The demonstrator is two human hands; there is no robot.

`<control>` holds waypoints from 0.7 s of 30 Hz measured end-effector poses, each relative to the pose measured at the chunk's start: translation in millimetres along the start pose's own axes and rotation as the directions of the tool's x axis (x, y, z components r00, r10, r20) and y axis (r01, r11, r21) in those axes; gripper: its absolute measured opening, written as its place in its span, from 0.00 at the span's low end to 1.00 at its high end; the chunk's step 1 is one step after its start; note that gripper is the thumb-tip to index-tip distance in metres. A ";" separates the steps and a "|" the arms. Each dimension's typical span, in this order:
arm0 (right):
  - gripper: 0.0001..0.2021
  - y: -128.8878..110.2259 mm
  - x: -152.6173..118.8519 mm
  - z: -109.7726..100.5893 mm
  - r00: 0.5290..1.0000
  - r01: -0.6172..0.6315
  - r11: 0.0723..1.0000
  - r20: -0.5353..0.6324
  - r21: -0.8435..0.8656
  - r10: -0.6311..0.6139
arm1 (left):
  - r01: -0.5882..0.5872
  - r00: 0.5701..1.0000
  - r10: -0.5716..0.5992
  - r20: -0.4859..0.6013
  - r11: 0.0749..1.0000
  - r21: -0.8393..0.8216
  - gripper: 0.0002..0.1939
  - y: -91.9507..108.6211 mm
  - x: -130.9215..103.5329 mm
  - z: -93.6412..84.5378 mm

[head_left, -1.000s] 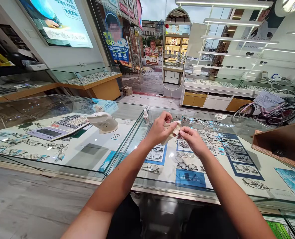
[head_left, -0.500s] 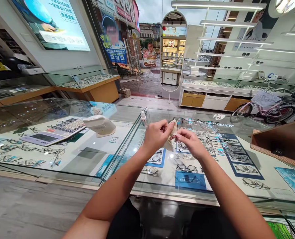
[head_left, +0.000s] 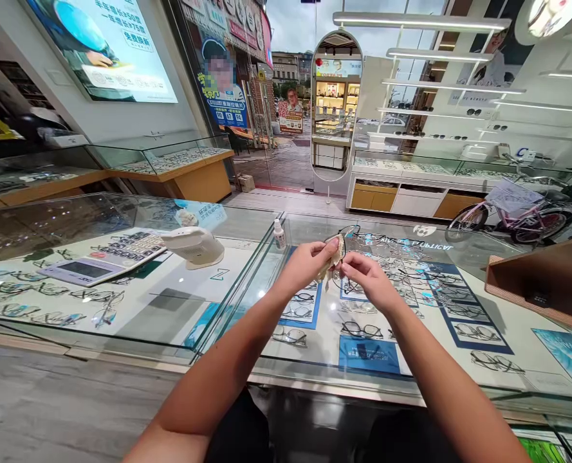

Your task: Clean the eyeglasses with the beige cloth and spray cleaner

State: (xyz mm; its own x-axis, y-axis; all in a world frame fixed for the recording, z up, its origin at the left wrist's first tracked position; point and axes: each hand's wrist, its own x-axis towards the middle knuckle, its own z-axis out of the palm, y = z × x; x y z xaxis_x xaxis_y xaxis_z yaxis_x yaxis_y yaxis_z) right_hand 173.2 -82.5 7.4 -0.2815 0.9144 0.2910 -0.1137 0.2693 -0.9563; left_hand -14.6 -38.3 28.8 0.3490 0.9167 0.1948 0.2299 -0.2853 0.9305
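Over the glass counter, my left hand (head_left: 309,265) is closed on a pale, crumpled cloth (head_left: 334,256), pinching it against a pair of thin dark-rimmed glasses (head_left: 344,246). My right hand (head_left: 367,276) grips the same glasses from the right with thumb and fingertips. Both hands are close together, and the fingers and cloth cover much of the frame. A small white spray bottle (head_left: 279,234) stands on the counter just beyond my left hand.
Rows of spectacles lie inside the glass display case (head_left: 247,302) below. On the left are a calculator (head_left: 92,267) and a white device (head_left: 193,247). A wooden-backed screen (head_left: 536,283) stands right. Beyond are an oval mirror (head_left: 336,116) and a bicycle (head_left: 517,209).
The view has tilted slightly, so the scene sits a little lower. My fingers and the cloth have shifted slightly on the glasses, and more of the upper rim shows. Both hands keep hold.
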 end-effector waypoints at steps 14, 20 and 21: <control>0.16 11.3 0.0 1.5 0.994 -0.107 0.973 0.020 0.206 0.105 | -0.015 0.967 0.169 0.193 0.789 -0.614 0.23 1.4 1.8 7.6; 0.18 8.4 1.4 5.2 0.990 -0.141 0.961 0.037 0.237 0.136 | -0.115 0.977 0.197 0.082 0.808 -0.578 0.22 2.2 -0.3 14.9; 0.18 8.2 1.3 5.6 0.990 -0.142 0.964 0.040 0.223 0.137 | -0.136 0.980 0.196 0.046 0.812 -0.568 0.22 2.7 -1.1 16.5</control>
State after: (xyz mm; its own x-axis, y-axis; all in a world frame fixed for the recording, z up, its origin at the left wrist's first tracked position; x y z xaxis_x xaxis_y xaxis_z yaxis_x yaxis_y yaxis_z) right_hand 166.6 -80.8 0.1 -0.3321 0.9299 0.1582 -0.2817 0.0623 -0.9575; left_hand 0.6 -44.7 26.0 0.4284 0.8294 0.3587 -0.3764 -0.1971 0.9053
